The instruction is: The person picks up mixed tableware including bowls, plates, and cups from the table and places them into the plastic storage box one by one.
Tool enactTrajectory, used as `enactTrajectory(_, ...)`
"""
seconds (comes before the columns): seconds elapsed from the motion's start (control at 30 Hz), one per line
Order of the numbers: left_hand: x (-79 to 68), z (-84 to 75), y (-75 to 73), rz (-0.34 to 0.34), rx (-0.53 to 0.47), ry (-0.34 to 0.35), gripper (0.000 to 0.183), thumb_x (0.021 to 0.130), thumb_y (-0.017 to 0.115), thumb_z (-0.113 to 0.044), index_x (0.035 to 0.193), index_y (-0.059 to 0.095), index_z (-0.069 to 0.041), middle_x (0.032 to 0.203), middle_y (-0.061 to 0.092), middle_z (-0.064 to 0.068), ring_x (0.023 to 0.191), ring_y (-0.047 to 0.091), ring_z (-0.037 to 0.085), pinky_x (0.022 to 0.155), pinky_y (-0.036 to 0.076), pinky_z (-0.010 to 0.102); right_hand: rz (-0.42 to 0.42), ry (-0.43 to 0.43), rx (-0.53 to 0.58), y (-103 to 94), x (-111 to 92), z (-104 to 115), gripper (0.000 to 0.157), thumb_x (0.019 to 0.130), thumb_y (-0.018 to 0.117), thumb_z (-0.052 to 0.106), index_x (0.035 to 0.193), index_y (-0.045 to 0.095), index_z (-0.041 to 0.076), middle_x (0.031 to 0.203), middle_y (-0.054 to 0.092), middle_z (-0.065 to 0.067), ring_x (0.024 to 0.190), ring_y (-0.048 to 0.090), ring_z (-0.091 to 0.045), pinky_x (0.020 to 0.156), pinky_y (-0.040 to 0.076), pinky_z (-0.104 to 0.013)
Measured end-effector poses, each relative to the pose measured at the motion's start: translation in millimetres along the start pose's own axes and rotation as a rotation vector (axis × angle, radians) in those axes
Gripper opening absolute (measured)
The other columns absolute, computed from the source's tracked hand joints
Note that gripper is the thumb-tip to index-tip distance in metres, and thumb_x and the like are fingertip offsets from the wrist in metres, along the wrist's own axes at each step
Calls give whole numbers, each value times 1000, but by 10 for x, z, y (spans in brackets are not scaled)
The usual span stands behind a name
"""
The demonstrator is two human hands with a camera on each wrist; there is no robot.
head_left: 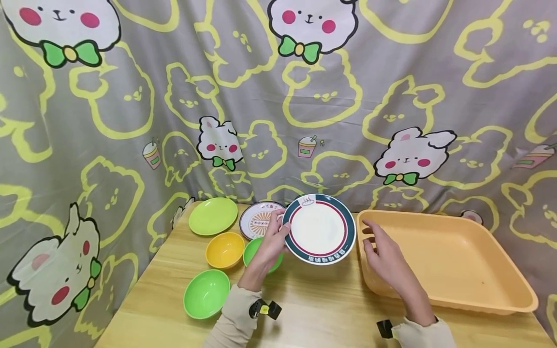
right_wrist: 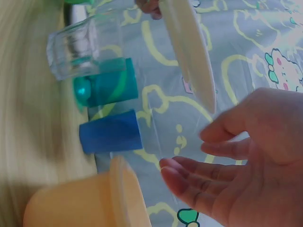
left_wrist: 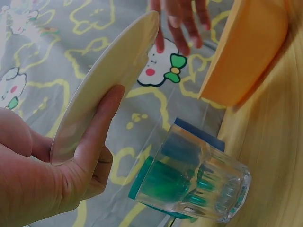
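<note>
My left hand [head_left: 271, 244] grips the left edge of a white plate [head_left: 319, 229] with a dark green rim and a red ring. The plate is held above the table, its face tilted toward the head camera. In the left wrist view, the thumb presses along one side of the plate [left_wrist: 109, 80], while the other fingers are partly hidden behind it. Just right of the plate, my right hand [head_left: 387, 253] holds nothing; its fingers are loosely bent, apart from the plate, near the left side of an orange plastic tub [head_left: 461, 258].
Left on the wooden table [head_left: 148, 314] are a lime plate [head_left: 213, 216], a patterned plate [head_left: 256, 220], an orange bowl [head_left: 225, 250] and green bowls [head_left: 206, 294]. Behind the held plate stand a clear glass [right_wrist: 71, 49], a teal cup [right_wrist: 111, 85] and a blue cup [right_wrist: 111, 132]. A curtain [head_left: 270, 96] hangs behind.
</note>
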State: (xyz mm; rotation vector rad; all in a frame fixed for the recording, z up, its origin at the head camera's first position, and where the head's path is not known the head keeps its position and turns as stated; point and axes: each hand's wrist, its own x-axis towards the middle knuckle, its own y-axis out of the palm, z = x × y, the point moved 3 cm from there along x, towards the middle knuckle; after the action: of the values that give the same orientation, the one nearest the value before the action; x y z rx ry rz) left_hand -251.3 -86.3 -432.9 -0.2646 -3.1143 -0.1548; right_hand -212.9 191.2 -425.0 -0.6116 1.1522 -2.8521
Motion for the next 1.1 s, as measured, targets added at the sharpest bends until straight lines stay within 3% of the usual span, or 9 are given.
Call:
enactTrajectory(0.17, -9, 1, 19, 9, 9, 2, 40, 110, 37, -8, 150, 34, -15, 145, 52, 18, 76, 64, 20, 49, 50, 27, -2, 27, 105, 45, 48, 61, 46, 105, 45, 8, 150, 42, -3, 131, 62, -25, 111, 66, -40, 89, 59, -53)
enactTrajectory(0.33, -2, 16, 54, 5, 15, 37, 39, 110, 38, -7, 149, 36, -13, 141, 54, 20, 70, 61, 19, 45, 47, 25, -9, 82, 179, 66, 57, 88, 44, 107, 44, 11, 150, 46, 1, 129, 64, -22, 110, 66, -35, 84, 61, -31)
enactTrajectory(0.5, -6, 39, 101, 18, 33, 57, 39, 110, 37, -7, 149, 36, -11, 140, 53, 21, 72, 62, 19, 44, 50, 26, -34, 130, 201, 69, 68, 84, 45, 105, 52, 9, 148, 48, -1, 121, 65, -20, 109, 64, -34, 82, 51, -12)
enactTrajectory(0.8, -14, 77, 106, 10, 54, 44, 39, 110, 37, -7, 149, 38, -12, 142, 53, 20, 87, 65, 21, 52, 56, 30, -49, 198, 245, 116, 105, 77, 52, 99, 61, 2, 148, 46, -4, 120, 62, -24, 108, 61, -38, 77, 52, -11)
enactTrajectory(1.0, 2, 49, 87, 14, 53, 23, 40, 108, 43, -3, 147, 45, -11, 135, 57, 20, 79, 66, 22, 51, 60, 35, -36, 222, 248, 124, 101, 77, 53, 99, 63, 4, 149, 45, -5, 124, 58, -25, 113, 60, -42, 86, 56, -21)
enactTrajectory(1.1, 8, 30, 77, 11, 60, 22, 40, 107, 44, -1, 146, 46, -10, 134, 57, 20, 80, 66, 22, 50, 60, 36, -20, 236, 253, 129, 97, 75, 54, 100, 63, 4, 150, 44, -4, 126, 57, -26, 112, 60, -43, 83, 58, -22)
